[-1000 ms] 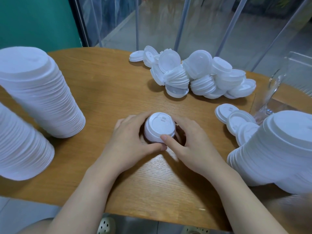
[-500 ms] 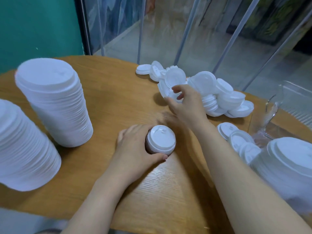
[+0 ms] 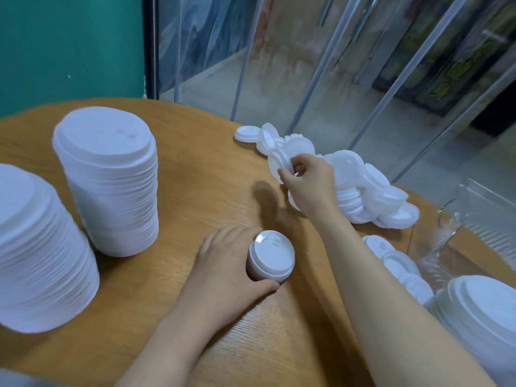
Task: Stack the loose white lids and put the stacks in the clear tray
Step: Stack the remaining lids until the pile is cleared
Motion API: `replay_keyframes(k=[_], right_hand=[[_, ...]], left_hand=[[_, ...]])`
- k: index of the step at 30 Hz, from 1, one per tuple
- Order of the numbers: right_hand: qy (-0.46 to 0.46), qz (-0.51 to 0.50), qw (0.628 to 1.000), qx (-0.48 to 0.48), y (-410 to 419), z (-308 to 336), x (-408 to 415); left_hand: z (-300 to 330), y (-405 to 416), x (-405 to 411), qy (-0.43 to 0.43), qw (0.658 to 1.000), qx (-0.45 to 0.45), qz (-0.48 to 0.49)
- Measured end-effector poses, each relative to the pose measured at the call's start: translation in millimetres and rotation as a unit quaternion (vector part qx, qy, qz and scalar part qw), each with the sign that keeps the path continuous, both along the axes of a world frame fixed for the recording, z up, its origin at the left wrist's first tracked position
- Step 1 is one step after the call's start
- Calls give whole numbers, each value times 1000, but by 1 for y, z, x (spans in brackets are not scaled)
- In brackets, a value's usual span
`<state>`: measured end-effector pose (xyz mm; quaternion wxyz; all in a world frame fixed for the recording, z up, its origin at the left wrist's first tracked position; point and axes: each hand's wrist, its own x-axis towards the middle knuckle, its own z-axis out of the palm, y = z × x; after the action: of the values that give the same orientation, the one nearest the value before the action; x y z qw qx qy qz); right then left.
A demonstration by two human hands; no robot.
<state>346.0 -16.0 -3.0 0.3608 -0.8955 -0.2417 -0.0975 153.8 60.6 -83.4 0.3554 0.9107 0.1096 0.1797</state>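
Gripping short stack of white plastic lids (image 3: 270, 256) on round wooden table (image 3: 195, 177), left hand (image 3: 229, 263); right hand (image 3: 310, 180) pinching lid in loose white lid heap (image 3: 363, 188). Tall stacks (image 3: 109, 180) done; clear plastic tray (image 3: 474, 219) far right, contents unclear.

Wooden table (image 3: 195, 191) bears lid stacks (image 3: 111, 185) and loose lids (image 3: 363, 191).

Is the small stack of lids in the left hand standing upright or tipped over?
Upright. The small stack stands on the table, top lid facing up, left hand gripping its side.
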Motion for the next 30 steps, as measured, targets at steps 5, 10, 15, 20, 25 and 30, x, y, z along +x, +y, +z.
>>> replay_keyframes(k=[5, 10, 15, 20, 25, 30], right_hand=[[72, -8, 995, 73, -56, 13, -43], [158, -63, 982, 87, -104, -15, -67], [137, -130, 980, 66, -117, -39, -73], [55, -133, 989, 30, -120, -55, -72], [37, -85, 996, -16, -118, -62, -71], [36, -96, 993, -60, -116, -63, -66]], left_hand=[[0, 0, 0, 4, 1000, -1, -4], [-1, -3, 2, 10, 1000, 11, -1], [2, -3, 1, 16, 1000, 13, 0], [1, -2, -1, 15, 1000, 13, -5], [3, -3, -2, 16, 1000, 12, -7], [4, -5, -2, 15, 1000, 18, -5]])
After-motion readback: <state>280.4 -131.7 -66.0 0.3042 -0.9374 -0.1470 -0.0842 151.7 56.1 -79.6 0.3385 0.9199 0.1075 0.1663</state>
